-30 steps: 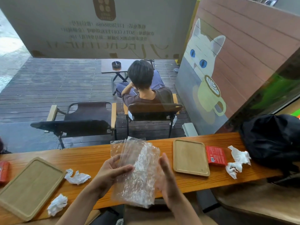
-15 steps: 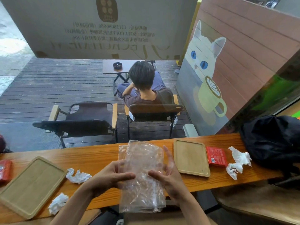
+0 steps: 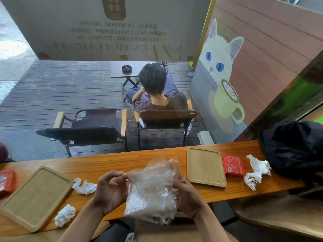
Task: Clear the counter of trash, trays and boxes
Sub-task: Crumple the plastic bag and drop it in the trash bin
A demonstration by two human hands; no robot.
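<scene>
Above the wooden counter (image 3: 108, 165), both hands grip a clear plastic bag (image 3: 153, 189): the left hand (image 3: 110, 191) pinches its upper edge, the right hand (image 3: 188, 196) curls round its side. Clearing appears barely begun: two wooden trays (image 3: 35, 196) (image 3: 205, 166), two red boxes (image 3: 233, 165) (image 3: 6, 180) and crumpled tissues (image 3: 84, 186) (image 3: 64, 215) (image 3: 257, 170) lie on the counter beside a black bag (image 3: 293, 149).

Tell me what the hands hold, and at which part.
Both hold the clear plastic bag: left hand pinches its upper left edge, right hand grips its right side.
</scene>
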